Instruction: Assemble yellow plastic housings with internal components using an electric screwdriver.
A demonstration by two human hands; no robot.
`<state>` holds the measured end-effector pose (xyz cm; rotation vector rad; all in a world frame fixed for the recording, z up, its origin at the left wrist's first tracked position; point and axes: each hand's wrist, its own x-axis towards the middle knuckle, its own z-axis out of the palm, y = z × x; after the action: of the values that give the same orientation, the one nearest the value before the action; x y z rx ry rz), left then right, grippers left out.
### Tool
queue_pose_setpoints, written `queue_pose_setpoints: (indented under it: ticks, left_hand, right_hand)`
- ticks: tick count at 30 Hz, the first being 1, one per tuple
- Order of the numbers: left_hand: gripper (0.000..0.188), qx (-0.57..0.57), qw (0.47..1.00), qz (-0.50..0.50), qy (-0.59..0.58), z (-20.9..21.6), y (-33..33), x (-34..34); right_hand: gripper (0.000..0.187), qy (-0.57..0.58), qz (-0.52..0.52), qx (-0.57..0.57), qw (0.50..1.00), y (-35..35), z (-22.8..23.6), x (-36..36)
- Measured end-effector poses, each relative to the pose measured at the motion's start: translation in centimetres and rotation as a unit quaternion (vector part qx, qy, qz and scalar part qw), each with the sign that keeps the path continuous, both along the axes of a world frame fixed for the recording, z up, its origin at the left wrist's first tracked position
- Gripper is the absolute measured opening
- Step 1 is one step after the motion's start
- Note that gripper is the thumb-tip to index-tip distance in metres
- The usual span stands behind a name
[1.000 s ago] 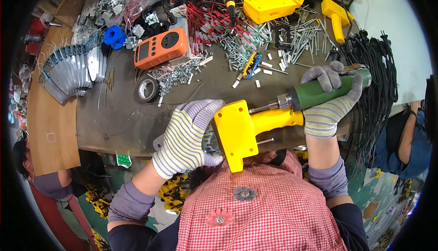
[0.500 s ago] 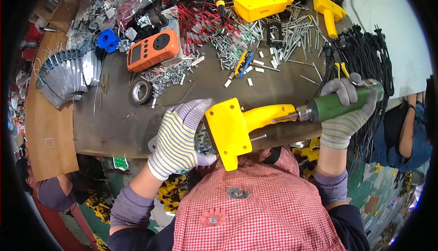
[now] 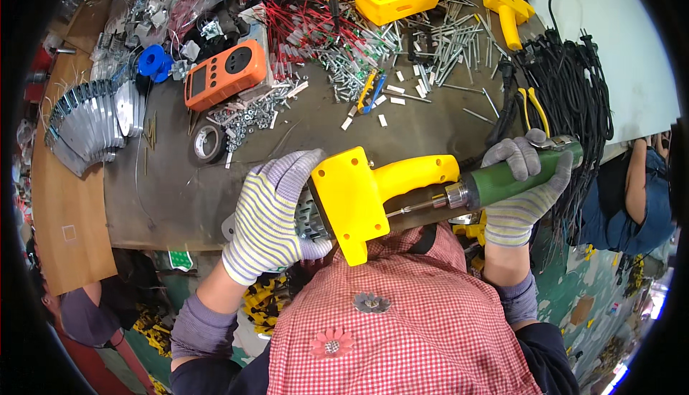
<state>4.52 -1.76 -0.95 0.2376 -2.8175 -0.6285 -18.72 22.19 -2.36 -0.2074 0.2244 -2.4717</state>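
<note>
Right, left hand [image 3: 264, 219] clamped on metal-backed yellow housing [image 3: 350, 197], right hand [image 3: 530, 197] wrapped round green power screwdriver [image 3: 494, 184], bit [image 3: 415, 207] pointing at housing beside its handle

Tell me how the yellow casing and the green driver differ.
The casing is yellow, the driver green. The casing is flat-faced with screw holes; the driver is round-bodied with a thin bit. The left hand grips the casing, the right hand the driver. Both are in gloved hands.
</note>
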Motion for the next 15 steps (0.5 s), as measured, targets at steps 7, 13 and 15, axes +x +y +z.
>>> queue_pose_setpoints:
  ticks: [7, 13, 15]
  left_hand:
    - [0.098, 0.019, 1.000, -0.011, 0.014, 0.2, -0.1, 0.0]
    - [0.103, 0.030, 0.999, -0.012, 0.008, 0.1, 0.1, 0.3]
    - [0.105, 0.032, 0.999, -0.011, -0.018, 0.4, 0.1, 0.3]
  right_hand:
    - [0.042, -0.017, 0.020, -0.009, 1.000, -1.0, -0.4, 1.4]
    - [0.038, -0.039, 0.040, -0.029, 0.998, -1.2, -0.2, 1.7]
    - [0.039, -0.028, 0.040, -0.025, 0.999, -1.0, -0.6, 1.4]
